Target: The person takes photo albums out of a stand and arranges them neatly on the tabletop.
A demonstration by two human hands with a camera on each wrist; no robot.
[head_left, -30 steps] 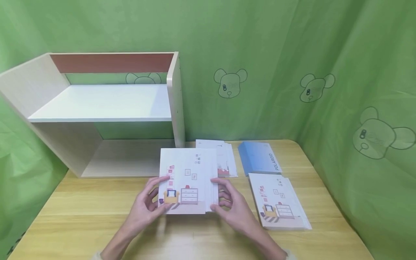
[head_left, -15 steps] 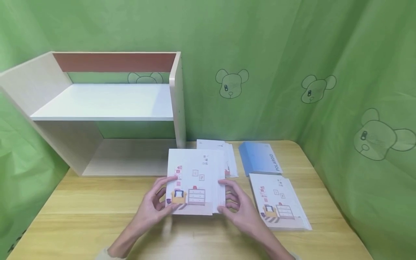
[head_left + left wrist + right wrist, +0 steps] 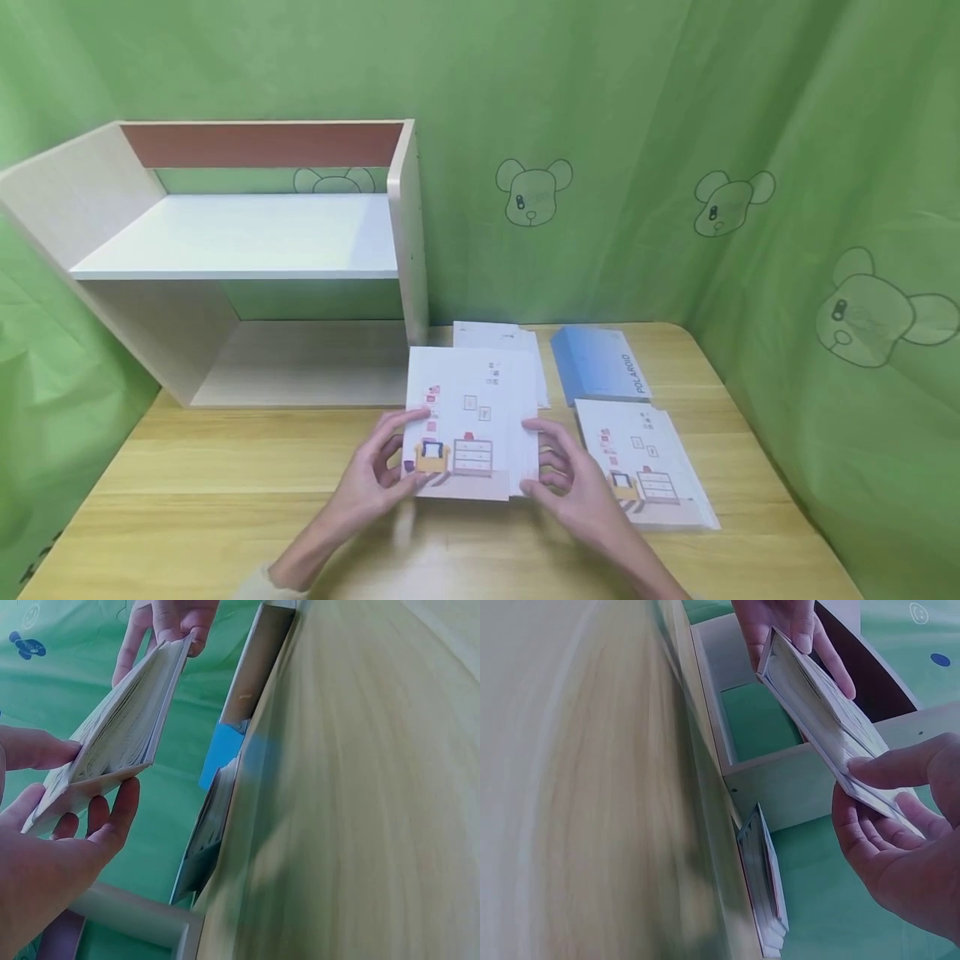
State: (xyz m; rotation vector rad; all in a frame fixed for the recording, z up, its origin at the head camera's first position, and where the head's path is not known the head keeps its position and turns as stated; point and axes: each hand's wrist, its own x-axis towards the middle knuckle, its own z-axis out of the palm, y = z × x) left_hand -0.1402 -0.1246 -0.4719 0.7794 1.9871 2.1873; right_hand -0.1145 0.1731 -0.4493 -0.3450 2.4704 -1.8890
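Note:
Both my hands hold a white book point(image 3: 468, 408) by its sides, raised above the table. Its cover shows an orange armchair and a chest of drawers. My left hand point(image 3: 378, 475) grips the spine side, thumb on the cover and fingers beneath. On the opposite edge, my right hand point(image 3: 573, 487) pinches the covers between thumb and fingers. The left wrist view shows the loose page edges point(image 3: 135, 712) between the covers. A matching book point(image 3: 652, 467) lies on the table at the right, partly behind my right hand.
A two-level shelf point(image 3: 247, 237) stands at the back left. Behind the held book lies another white book point(image 3: 487, 335), partly hidden. A blue book marked POLAROID point(image 3: 600, 367) lies to its right. A green curtain point(image 3: 630, 100) surrounds the wooden table point(image 3: 187, 500).
Both hands have moved to the right with the book, keeping the same grip. It now covers more of the white book behind it. The other books and the shelf stay put.

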